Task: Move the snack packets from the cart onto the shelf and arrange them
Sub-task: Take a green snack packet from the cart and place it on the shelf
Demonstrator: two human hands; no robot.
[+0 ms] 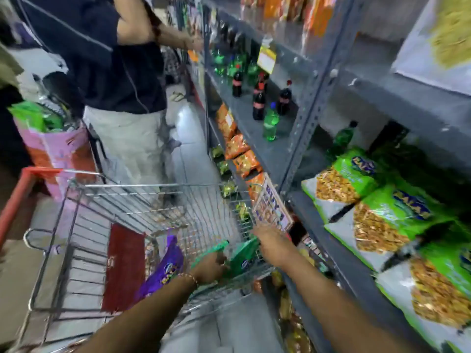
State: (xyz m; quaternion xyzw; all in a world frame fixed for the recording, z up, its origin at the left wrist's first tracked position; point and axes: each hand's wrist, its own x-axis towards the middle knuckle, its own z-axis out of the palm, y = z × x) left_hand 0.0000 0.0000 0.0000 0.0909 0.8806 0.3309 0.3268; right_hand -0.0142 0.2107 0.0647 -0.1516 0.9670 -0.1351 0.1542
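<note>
The grey metal shelf (369,80) rises to the right of both hands, and its level just right of the right fingers carries a row of lime-green snack bags (382,212) lying side by side. The wire cart (153,186) stands under and to the left of the hands, with another person (122,72) beyond its far end. Soft-drink bottles (258,105) stand on a shelf level above and beyond the fingers. Inside the cart, a purple packet (165,268) lies just left of the left hand (209,267), whose fingers curl round a green packet (212,248). The right hand (270,244) touches a second green packet (243,256) at the cart's right wall; blur hides whether its fingers grip it.
</note>
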